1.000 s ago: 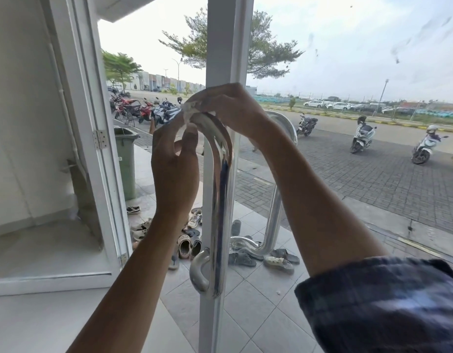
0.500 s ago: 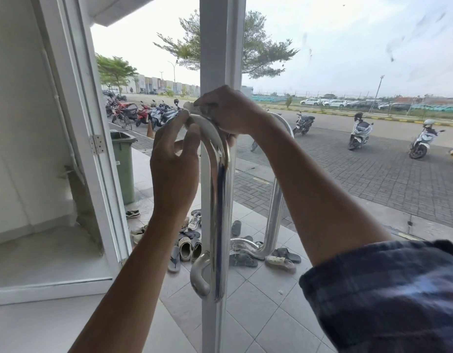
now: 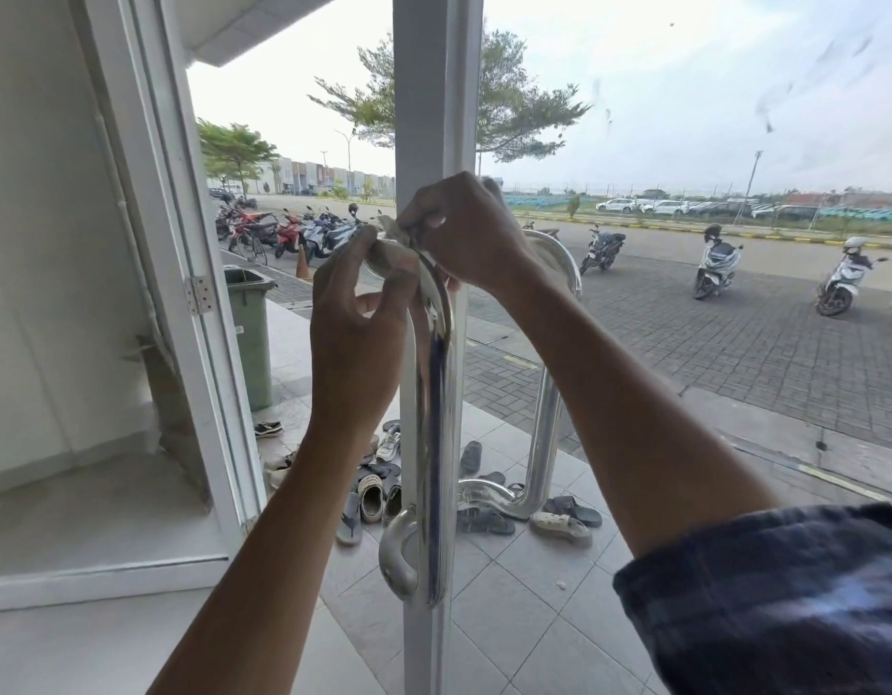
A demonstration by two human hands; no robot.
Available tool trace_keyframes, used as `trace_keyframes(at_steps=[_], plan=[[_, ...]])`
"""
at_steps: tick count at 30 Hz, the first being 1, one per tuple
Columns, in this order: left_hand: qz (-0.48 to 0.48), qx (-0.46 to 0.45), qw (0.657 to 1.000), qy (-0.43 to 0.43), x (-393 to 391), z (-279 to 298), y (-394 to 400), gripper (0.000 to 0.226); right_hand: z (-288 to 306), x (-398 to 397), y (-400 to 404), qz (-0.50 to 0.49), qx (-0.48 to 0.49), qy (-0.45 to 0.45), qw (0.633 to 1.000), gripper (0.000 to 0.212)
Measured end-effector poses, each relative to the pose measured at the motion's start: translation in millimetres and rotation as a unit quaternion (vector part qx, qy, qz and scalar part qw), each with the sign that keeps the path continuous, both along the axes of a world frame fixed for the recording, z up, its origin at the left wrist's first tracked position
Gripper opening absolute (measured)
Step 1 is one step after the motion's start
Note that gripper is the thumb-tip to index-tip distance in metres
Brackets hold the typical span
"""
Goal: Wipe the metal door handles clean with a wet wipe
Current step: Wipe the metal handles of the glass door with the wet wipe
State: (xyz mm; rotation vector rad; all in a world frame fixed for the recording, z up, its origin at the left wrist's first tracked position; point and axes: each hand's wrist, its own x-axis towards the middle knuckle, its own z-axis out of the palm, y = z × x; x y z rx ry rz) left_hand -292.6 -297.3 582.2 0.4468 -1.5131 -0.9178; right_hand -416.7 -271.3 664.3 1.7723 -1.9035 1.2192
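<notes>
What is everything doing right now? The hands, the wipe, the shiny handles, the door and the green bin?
Left hand: pinching the wet wipe.
Right hand: gripping the wipe too.
Wet wipe: crumpled, draped over the top bend of the near handle.
Near handle: upright, shiny.
Far handle: behind the glass, untouched.
Side door: open.
Green bin: upright, lid open.

Two bare forearms reach up from the bottom edge of the head view, each ending in a bare hand with no glove, ring, watch or band visible. The left hand (image 3: 356,338) sits on an arm uncovered along all of its visible length. The right hand (image 3: 466,233) belongs to an arm wearing a dark blue plaid sleeve (image 3: 775,594), its cloth crossed by faint lighter lines and bunched up near the elbow in a thick rolled edge.
</notes>
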Motion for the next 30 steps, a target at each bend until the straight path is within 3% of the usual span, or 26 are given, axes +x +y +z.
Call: trace_keyframes(at_steps=[6,12,18,22,30], plan=[[-0.004,0.007,1.0,-0.005,1,1,-4,0.04,5,4,-3,0.004,-0.01,0.003,1.0,0.022],[0.02,-0.018,1.0,-0.015,-5,10,-9,0.035,7,-3,9,0.079,0.053,-0.01,0.995,0.019],[0.046,0.017,0.998,0.05,-9,9,-4,0.03,9,2,14,0.093,0.093,0.013,0.991,0.027],[0.067,-0.01,0.995,0.074,-10,3,-1,0.026,4,7,26,0.131,0.069,0.019,0.989,0.031],[0.068,-0.027,0.992,0.106,-9,-19,16,0.015,-34,11,52,0.117,-0.034,0.071,0.99,0.025]])
